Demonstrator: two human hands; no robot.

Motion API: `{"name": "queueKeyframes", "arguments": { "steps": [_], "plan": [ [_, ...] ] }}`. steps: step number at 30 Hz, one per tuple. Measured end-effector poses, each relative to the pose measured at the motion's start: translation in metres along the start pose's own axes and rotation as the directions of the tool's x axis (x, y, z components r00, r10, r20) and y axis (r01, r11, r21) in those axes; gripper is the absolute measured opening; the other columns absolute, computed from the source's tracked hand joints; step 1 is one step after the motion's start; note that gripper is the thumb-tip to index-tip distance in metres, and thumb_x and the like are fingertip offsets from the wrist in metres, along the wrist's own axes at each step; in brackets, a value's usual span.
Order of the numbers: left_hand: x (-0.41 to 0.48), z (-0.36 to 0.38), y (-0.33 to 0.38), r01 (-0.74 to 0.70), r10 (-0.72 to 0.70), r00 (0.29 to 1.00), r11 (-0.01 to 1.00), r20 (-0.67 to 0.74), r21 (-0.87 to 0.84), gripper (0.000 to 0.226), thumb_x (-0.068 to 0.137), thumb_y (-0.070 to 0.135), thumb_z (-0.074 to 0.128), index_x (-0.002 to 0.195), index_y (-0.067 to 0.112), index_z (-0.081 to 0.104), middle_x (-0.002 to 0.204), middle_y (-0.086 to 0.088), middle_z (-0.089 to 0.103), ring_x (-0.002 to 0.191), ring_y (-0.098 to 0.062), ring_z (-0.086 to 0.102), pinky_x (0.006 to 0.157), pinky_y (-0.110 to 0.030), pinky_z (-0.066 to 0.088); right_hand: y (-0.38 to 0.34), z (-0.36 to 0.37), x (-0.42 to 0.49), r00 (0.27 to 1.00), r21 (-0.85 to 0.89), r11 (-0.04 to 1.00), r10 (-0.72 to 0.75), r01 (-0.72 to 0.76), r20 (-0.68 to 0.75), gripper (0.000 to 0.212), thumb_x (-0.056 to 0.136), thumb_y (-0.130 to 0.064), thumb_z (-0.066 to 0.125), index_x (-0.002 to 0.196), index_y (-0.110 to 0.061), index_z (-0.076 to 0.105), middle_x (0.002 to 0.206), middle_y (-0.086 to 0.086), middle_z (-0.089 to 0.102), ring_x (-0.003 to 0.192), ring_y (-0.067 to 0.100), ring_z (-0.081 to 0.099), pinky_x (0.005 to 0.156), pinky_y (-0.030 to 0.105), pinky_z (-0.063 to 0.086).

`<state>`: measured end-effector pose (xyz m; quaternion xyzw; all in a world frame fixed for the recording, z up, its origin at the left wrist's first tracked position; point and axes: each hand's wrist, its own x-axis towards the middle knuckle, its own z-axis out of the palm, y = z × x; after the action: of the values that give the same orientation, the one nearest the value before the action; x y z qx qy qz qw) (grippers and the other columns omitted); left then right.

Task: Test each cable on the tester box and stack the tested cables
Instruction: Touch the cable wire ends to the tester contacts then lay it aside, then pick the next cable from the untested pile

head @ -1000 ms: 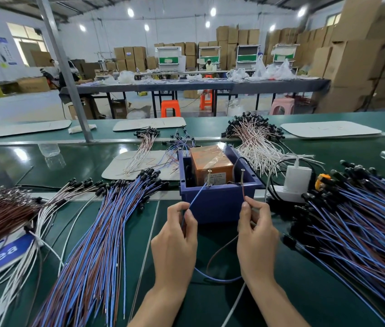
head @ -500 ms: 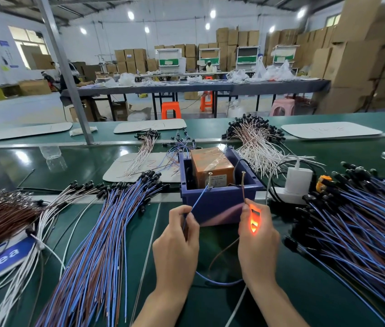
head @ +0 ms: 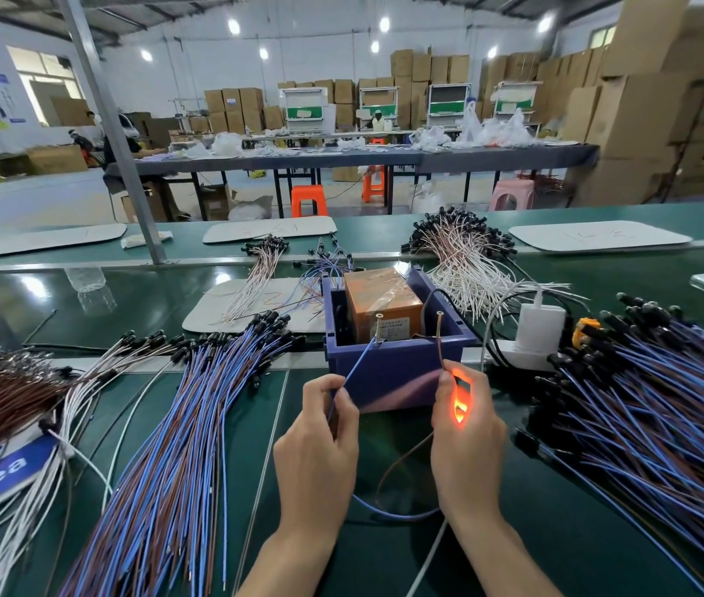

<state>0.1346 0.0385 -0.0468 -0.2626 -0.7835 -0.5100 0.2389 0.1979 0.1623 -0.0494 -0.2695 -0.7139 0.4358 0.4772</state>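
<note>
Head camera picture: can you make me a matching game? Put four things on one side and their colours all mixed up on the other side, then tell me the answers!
Things:
A. tub around the tester
B. charger plug
C. belt
D. stool furthest right

Colours:
1. pink
2. dark green
3. purple-blue
4. white

Right pairs: A-3, B-4, C-2, D-1.
</note>
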Motion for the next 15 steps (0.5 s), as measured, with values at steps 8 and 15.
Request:
{"name": "queueKeyframes", "arguments": {
  "steps": [8,15],
  "plan": [
    [0.007,-0.003,-0.007,0.217,-0.234,0.97,0.956,-0.066,-0.195,0.011,0.101,0.03,0.046,0.096,0.04,0.046,0.068,0.013,0.06,0.047,-0.009,0.047,0.044,-0.02,0.035,-0.004,-0.005,-0.001,1.0,0.051,0.999,0.018,-0.018,0.006,0.016,0.101,-0.049,0.038,0.104,-0.045,0.054,0.073,-0.014,0.066,0.052,0.01,0.057,0.046,0.019,0.041],
    [0.006,-0.01,-0.008,0.353,-0.397,0.913,0.884,-0.094,-0.308,0.023,0.103,0.026,0.045,0.099,0.049,0.045,0.08,0.015,0.061,0.062,-0.005,0.054,0.055,-0.021,0.041,-0.01,-0.02,-0.01,0.998,0.149,0.987,0.061,-0.059,-0.005,0.026,0.109,-0.028,0.04,0.106,-0.048,0.057,0.091,-0.017,0.07,0.043,0.006,0.041,0.043,0.017,0.034]
  ]
}}
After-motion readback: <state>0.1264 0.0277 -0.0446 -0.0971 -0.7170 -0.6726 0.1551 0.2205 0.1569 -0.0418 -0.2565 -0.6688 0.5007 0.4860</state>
